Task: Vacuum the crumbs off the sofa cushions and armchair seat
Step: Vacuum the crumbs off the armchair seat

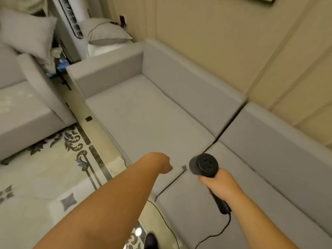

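My right hand (220, 184) grips the handle of a black handheld vacuum (204, 165), whose round body points down at the seam between two grey sofa cushions (143, 119). A black cord (215, 234) trails from its handle across the near cushion. My left hand (162, 163) hangs bent down at the wrist over the front of the sofa seat, its fingers hidden. A grey armchair (23, 112) at the left has pale crumbs (10, 101) on its seat.
Pillows (27, 31) lie on the armchair back and another pillow (107, 33) sits behind the sofa arm. A white standing unit (71, 17) stands in the corner. Patterned tile floor (53, 168) runs between armchair and sofa. A dark shoe (150, 240) shows at the bottom.
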